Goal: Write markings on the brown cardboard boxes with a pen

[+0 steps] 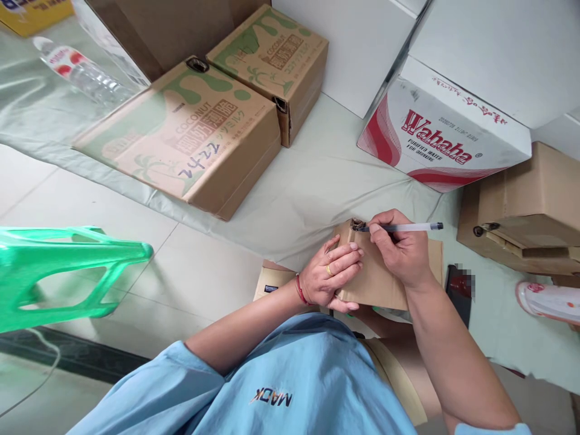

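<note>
A small brown cardboard box (378,278) rests low in the middle, over my lap. My left hand (330,276), with a ring and a red wrist band, lies against the box's left side, fingers curled over it and holding it steady. My right hand (399,248) grips a clear pen (408,227), its tip touching the box's upper left corner by a dark handle hole. Another flat carton (272,283) pokes out under my left wrist.
Two coconut-drink cartons (190,136) (276,60) lie on a pale sheet on the floor. A Wahaha water box (439,136) and white boxes stand at the back right, brown cartons (525,211) at right. A green plastic stool (58,275) lies at left, a water bottle (79,69) top left, and a sandal (548,300) far right.
</note>
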### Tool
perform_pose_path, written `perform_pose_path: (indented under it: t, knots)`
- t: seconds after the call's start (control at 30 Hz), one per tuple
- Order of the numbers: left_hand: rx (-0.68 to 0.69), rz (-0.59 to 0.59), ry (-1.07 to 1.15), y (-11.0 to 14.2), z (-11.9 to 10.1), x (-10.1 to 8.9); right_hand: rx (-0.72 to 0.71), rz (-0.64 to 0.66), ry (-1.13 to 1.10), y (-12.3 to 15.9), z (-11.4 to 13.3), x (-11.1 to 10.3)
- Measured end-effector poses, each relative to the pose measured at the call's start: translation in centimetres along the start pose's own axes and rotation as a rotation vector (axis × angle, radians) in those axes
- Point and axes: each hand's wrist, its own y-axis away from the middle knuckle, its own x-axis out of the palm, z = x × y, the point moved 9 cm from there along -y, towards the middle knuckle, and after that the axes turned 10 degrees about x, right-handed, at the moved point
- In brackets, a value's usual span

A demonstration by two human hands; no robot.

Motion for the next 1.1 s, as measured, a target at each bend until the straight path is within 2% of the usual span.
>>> perform_pose_path:
  t: [0.3, 0.5, 0.63, 0.73, 0.8, 0.87, 0.97, 1.03, 1.1]
  knots:
    - [0.024, -0.022, -0.034, -0.5, -0.2, -0.3, -0.033, -0.008, 0.068, -0.1, 0.5, 0.1]
    - [0.025, -0.026, -0.04, -0.6, -0.2, -0.3, 0.005, -0.032, 0.03, 0.0, 0.1, -0.4]
    - [0.027, -0.025, -0.038, -0.4, -0.2, -0.3, -0.017, 0.01, 0.039, 0.0, 0.1, 0.1]
    - [0.022, -0.01, -0.037, -0.2, -0.2, -0.2, 0.025, 0.018, -0.047, 0.0, -0.3, 0.3]
    - [0.014, 0.004, -0.032, -0.1, -0.1, -0.2, 0.081, -0.032, -0.154, -0.1, -0.6, -0.3]
    - [0.007, 0.013, -0.025, 0.1, -0.1, -0.1, 0.139, -0.156, -0.305, 0.1, -1.0, -2.1]
    - [0.001, 0.016, -0.013, 0.3, 0.0, -0.1, 0.196, -0.456, -0.529, 1.9, -2.3, -7.0]
    - [0.004, 0.012, -0.012, 0.4, 0.0, -0.1, 0.239, -0.656, -0.579, 4.4, -4.3, -10.9]
    - [0.005, 0.011, -0.014, 0.6, 0.1, -0.1, 0.362, -0.771, -0.486, 7.4, -7.4, -14.0]
